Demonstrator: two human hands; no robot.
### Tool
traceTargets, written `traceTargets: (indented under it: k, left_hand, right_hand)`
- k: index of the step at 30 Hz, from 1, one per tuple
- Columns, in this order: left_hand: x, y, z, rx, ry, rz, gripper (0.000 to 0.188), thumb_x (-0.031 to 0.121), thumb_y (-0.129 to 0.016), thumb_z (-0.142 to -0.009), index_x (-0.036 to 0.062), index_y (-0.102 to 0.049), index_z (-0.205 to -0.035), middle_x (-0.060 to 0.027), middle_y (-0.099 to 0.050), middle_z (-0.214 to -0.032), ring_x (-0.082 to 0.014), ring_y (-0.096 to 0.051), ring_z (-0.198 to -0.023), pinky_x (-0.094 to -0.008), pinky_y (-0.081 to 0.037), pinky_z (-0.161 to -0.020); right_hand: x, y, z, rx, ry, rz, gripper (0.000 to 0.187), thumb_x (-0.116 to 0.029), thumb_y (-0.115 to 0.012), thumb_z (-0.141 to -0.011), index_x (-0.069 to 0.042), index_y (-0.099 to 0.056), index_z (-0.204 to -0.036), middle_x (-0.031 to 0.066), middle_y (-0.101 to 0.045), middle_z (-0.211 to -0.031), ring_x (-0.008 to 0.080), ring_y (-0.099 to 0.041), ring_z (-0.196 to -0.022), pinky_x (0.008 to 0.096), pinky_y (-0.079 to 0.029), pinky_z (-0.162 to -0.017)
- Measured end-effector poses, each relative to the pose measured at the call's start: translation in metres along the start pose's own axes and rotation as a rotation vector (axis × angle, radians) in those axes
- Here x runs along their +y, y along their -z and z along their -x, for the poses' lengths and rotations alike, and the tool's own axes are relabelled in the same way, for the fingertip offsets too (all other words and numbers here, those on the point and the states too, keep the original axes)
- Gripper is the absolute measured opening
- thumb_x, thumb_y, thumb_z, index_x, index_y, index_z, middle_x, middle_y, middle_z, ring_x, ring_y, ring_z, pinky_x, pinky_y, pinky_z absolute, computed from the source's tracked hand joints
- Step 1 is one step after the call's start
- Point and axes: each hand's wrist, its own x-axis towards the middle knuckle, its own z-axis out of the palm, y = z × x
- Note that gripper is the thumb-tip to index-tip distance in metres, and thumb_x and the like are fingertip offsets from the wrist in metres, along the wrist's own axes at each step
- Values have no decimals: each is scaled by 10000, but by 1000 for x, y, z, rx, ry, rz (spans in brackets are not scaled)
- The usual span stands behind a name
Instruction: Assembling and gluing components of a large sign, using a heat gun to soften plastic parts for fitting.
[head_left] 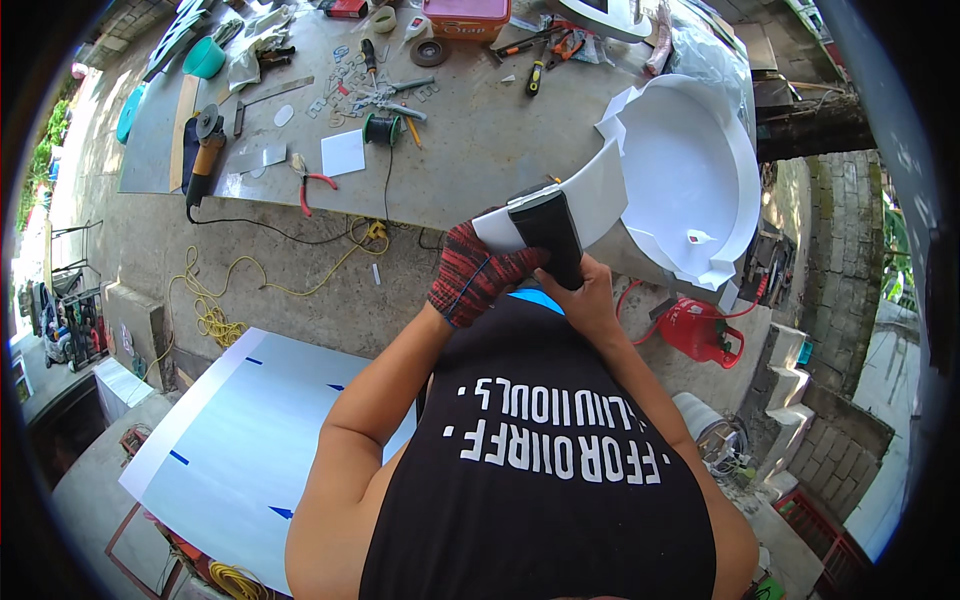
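Observation:
My left hand (pixel 482 278), in a red-and-black knit glove, is closed around the left end of a curved white strip (pixel 597 195). Against this strip lies a black flat rectangular block (pixel 548 226), its long side slanting down toward me. My bare right hand (pixel 588 298) grips the block's lower end, with the thumb on its face. Both hands are in front of my chest, at the table's near edge. Beyond the strip's right end is a large rounded white shell (pixel 690 170) with upright walls; whether the two are joined, I cannot tell.
On the grey worktable (pixel 470 165) lie an angle grinder (pixel 205 155), red-handled pliers (pixel 314 190), a wire spool (pixel 381 128) and a screwdriver (pixel 536 78). Yellow cord (pixel 215 320) trails over the floor. A red gas cylinder (pixel 697 330) stands at right, a pale blue-white sheet (pixel 270 430) at left.

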Motion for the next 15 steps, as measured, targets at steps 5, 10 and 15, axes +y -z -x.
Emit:
traceTargets:
  k: [5, 10, 15]
  left_hand:
    - [2, 3, 1, 5, 24, -40, 479, 243, -905, -749, 39, -717, -1140, -68, -756, -923, -118, -697, -819, -297, -581, -728]
    - [3, 2, 2, -1, -1, -12, 460, 237, -902, -751, 39, -721, -1125, -62, -755, -908, -111, -693, -798, -292, -576, -707]
    - [6, 3, 4, -5, 13, -49, 452, 232, -903, -750, 40, -723, -1118, -60, -755, -907, -109, -692, -803, -292, -573, -709]
  right_hand:
    - [-6, 0, 0, -25, 8, 31, 216, -91, -801, -850, 7, -729, -1028, 39, -731, -856, 67, -635, -794, 269, -522, -727]
    - [0, -3, 0, 9, 31, 12, 239, -132, -804, -822, -13, -729, -1015, 98, -726, -777, 115, -692, -732, 306, -536, -680]
    - [-2, -4, 1, 15, 33, 29, 232, -133, -803, -823, -11, -728, -1005, 91, -717, -763, 112, -688, -725, 307, -535, -675]
